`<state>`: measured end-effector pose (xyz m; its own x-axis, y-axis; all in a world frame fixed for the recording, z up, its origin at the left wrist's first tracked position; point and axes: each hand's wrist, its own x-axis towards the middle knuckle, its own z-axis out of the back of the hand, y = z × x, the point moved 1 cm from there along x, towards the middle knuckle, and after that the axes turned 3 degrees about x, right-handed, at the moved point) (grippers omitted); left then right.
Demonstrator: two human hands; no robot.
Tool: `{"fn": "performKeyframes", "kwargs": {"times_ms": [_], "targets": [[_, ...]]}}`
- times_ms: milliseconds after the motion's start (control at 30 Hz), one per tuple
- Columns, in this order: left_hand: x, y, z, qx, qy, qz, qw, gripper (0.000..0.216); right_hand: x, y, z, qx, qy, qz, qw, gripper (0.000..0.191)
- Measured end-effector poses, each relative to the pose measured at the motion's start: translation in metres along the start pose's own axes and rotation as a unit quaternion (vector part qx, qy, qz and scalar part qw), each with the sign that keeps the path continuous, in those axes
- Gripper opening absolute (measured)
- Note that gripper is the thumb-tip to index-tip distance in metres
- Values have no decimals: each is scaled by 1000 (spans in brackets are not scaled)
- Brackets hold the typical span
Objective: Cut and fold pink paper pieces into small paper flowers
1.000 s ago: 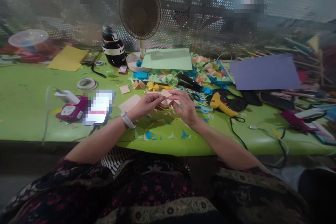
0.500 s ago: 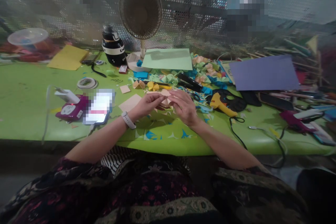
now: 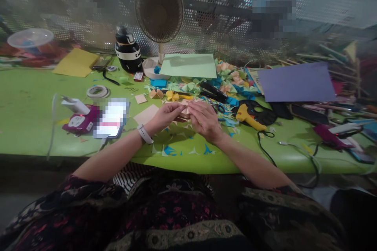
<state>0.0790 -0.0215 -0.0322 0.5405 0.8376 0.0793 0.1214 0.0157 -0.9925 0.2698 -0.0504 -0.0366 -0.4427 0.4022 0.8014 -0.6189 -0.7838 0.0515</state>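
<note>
Both hands meet over the middle of the green table (image 3: pixel 123 151). My left hand (image 3: pixel 167 115), with a white band at the wrist, pinches a small peach paper piece (image 3: pixel 186 112) between thumb and fingertips. From the other side my right hand (image 3: pixel 205 119) closes its thumb and fingers on the same paper, partly covering it. Just beyond the hands sit a yellow paper flower (image 3: pixel 172 95) and a folded peach paper piece (image 3: pixel 156 93). Peach paper sheets (image 3: pixel 145 114) lie left of my left hand. Blue and white paper scraps (image 3: pixel 170 150) are scattered below.
At the left are a lit phone (image 3: pixel 112 117), a purple power adapter (image 3: pixel 81 119) and a tape roll (image 3: pixel 98 91). A fan (image 3: pixel 159 10) and a black bottle (image 3: pixel 128 55) stand behind. Right of the hands lie a stapler (image 3: pixel 213 91), a yellow glue gun (image 3: pixel 250 117) and purple paper (image 3: pixel 296 82).
My right hand's fingers have drawn slightly closer together over the peach paper. Both hands stay in nearly the same place, and the view has shifted a little.
</note>
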Motion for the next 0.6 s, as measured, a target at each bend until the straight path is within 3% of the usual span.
{"fn": "performKeyframes", "kwargs": {"times_ms": [100, 300, 467, 600], "targets": [[0, 0, 1, -14, -11, 3, 1000, 46, -1, -1, 0, -7, 15, 18, 1000, 37], [1, 3, 2, -54, -32, 15, 998, 46, -4, 0, 0, -32, 130, -35, 990, 43], [0, 1, 2, -68, -51, 8, 996, 41, -7, -1, -8, -17, 103, -30, 994, 45], [2, 0, 1, -95, -59, 7, 994, 42, -8, -6, -12, 35, 84, -66, 994, 50]]}}
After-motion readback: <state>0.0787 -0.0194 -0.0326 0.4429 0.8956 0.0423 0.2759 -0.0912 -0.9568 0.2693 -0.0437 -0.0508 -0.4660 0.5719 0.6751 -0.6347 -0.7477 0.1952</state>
